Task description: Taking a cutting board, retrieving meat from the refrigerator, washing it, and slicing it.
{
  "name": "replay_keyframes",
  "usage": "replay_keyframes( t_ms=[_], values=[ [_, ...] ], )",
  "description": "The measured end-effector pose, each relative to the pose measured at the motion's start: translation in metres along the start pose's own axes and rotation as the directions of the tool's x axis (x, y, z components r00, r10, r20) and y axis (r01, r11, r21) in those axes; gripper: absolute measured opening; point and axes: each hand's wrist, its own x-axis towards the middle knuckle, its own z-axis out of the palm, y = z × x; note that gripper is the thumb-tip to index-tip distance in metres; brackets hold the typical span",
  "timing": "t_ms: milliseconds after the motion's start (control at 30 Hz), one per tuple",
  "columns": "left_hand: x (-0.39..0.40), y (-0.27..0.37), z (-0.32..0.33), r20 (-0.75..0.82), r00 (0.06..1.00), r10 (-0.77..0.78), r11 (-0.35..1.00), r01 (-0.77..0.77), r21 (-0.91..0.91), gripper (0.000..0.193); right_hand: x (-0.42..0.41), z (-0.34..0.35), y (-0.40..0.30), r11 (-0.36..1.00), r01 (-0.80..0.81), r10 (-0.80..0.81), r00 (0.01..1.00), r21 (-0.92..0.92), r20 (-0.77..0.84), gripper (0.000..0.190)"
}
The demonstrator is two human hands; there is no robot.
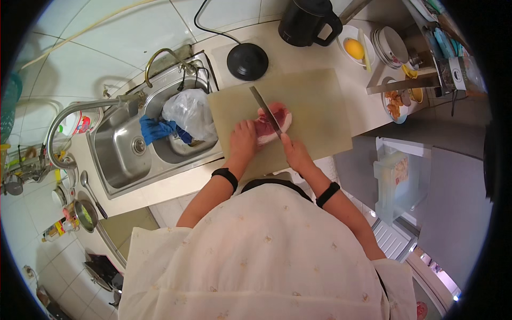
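A piece of raw red meat with a pale fat edge (266,129) lies on a large cutting board (316,104). My left hand (243,138) presses on the meat's left end, fingers together over it. In my right hand (295,153) is the handle of a kitchen knife (265,110), whose blade crosses the meat and points away to the upper left. The blade's lower edge is hidden, so how deep it sits in the meat cannot be told. The handle is mostly covered by my fingers.
Left of the board is a double steel sink (120,152) holding a plastic bag (190,112) and a blue cloth (156,129). Behind the board stand a black kettle base (247,62) and an electric kettle (306,22). Plates of food are at right, above an open freezer drawer (386,188).
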Motion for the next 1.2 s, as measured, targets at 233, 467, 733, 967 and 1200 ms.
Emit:
replay_keyframes(
  t_ms=[233,467,733,967,1200],
  values=[
    [-0.003,-0.003,0.003,-0.039,0.998,0.045,0.999,-0.046,-0.021,0.068,-0.012,0.001,0.02,0.99,0.141,-0.142,0.987,-0.012,-0.076,0.08],
    [-0.003,-0.008,0.005,-0.033,0.999,0.043,0.999,-0.043,-0.001,0.068,-0.034,0.0,0.03,1.0,0.01,-0.01,1.0,-0.028,0.009,0.077],
    [0.004,-0.005,0.005,-0.117,0.991,0.064,0.996,-0.071,-0.056,0.068,0.015,-0.011,-0.029,0.99,0.102,-0.108,0.992,-0.097,-0.063,0.078],
    [0.007,-0.004,0.011,-0.072,0.997,0.032,0.997,-0.036,-0.062,0.066,-0.026,-0.003,0.037,0.991,0.136,-0.135,0.984,0.0,-0.112,0.079],
    [0.006,0.0,0.001,-0.005,1.0,0.023,1.0,-0.023,0.012,0.063,0.01,0.009,0.032,0.996,0.09,-0.091,0.991,-0.014,-0.102,0.074]
  ],
)
